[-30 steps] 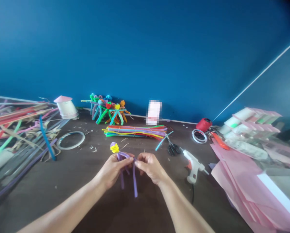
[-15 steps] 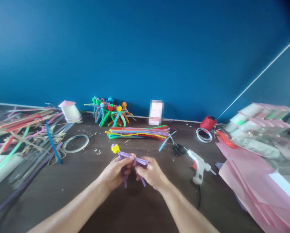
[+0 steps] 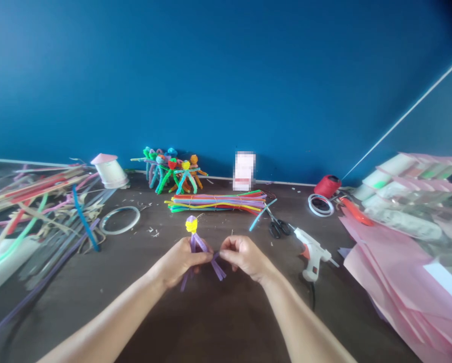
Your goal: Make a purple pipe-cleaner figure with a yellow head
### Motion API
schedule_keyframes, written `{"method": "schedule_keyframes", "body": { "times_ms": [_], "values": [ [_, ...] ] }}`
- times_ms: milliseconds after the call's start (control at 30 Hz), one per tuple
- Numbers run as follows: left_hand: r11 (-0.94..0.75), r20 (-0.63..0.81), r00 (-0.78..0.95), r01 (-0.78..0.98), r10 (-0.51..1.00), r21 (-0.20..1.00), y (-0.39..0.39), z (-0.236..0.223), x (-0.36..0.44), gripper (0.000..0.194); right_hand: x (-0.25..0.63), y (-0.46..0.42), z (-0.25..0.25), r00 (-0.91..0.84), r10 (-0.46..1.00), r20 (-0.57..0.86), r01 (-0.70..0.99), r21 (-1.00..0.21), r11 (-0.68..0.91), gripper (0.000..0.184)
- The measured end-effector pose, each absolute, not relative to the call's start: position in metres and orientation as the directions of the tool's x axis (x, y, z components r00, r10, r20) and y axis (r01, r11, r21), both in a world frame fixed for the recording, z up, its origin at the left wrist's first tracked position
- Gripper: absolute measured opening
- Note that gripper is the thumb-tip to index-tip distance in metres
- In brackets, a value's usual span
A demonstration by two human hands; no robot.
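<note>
A small purple pipe-cleaner figure (image 3: 199, 243) with a yellow-wrapped purple head is held up over the table. My left hand (image 3: 181, 263) is closed on its body, thumb pressed across the purple stems. Loose purple ends hang below and to the right of that hand. My right hand (image 3: 244, 258) is pinched at a purple end just right of the left thumb; the fingertips hide exactly how much they grip. Beyond the hands lies a bundle of coloured pipe cleaners (image 3: 218, 202).
Finished-looking pipe-cleaner figures (image 3: 173, 171) stand by the wall. On the right are scissors (image 3: 278, 227), a white glue gun (image 3: 313, 254), a red thread spool (image 3: 327, 186) and pink sheets (image 3: 380, 282). To the left lie a white ring (image 3: 120, 221), a white cup (image 3: 110, 174) and heaped strips (image 3: 37, 201).
The figure has turned more upright, its head shifting right. A purple stem that hung straight down was folded up by my right hand and now points down to the right with another.
</note>
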State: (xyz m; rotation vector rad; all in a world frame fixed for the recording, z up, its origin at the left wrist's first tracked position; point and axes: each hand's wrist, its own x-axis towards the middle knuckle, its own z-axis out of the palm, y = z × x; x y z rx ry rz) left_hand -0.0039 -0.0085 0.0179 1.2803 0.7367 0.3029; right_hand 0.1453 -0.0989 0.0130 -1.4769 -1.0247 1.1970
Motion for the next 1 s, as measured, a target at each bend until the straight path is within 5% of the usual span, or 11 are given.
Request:
{"method": "schedule_keyframes", "body": {
  "times_ms": [167, 267, 500, 700, 1000],
  "values": [
    [-0.06, -0.178, 0.671, 0.316, 0.72, 0.947, -0.01, 0.018, -0.002, 0.013, 0.139, -0.1, 0.018, 0.309, 0.949, -0.059, 0.229, -0.964, -0.134, 0.007],
    [-0.111, -0.112, 0.595, 0.325, 0.796, 0.939, -0.011, 0.008, -0.001, 0.015, 0.13, -0.102, 0.019, 0.394, 0.918, 0.038, 0.318, -0.943, -0.097, 0.011],
    [0.133, -0.124, 0.478, 0.015, 0.87, 0.991, -0.012, -0.001, 0.003, 0.02, 0.111, -0.107, 0.015, 0.336, 0.92, 0.203, 0.468, -0.883, 0.024, 0.022],
    [0.386, -0.242, 0.467, -0.24, 0.85, 0.891, -0.011, 0.005, 0.005, 0.02, 0.104, -0.108, 0.017, 0.245, 0.943, 0.226, 0.582, -0.812, 0.044, 0.031],
    [0.696, -0.406, 0.679, -0.218, 0.612, 0.685, -0.003, 0.007, 0.0, 0.021, 0.117, -0.097, 0.005, 0.338, 0.941, 0.022, 0.35, -0.931, -0.104, 0.021]
  ]
}}
